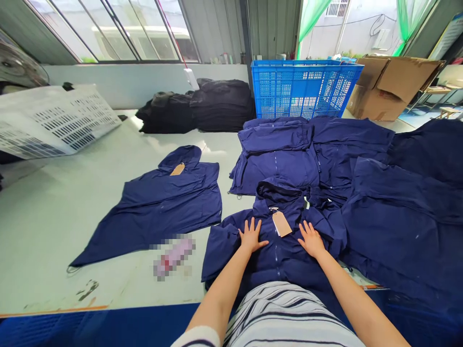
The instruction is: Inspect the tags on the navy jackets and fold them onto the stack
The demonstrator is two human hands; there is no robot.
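A navy hooded jacket (265,260) lies front up before me, its hood pointing away and its lower part hanging toward my body. My left hand (252,236) rests flat on its left chest with the fingers spread. On the opposite side of the zip, my right hand (310,239) also lies flat, fingers apart. Between the hands a brown paper tag (281,224) hangs near the collar. Another navy hooded jacket (162,202) is spread out to the left, with a tag (177,169) by its hood.
Folded navy jackets (275,166) are stacked behind, and more navy garments (401,226) lie right. A black garment pile (220,106), a blue crate (289,89) and a cardboard box (390,86) stand at the back. A white basket (54,118) is left; a blurred pinkish item (175,258) lies near the table edge.
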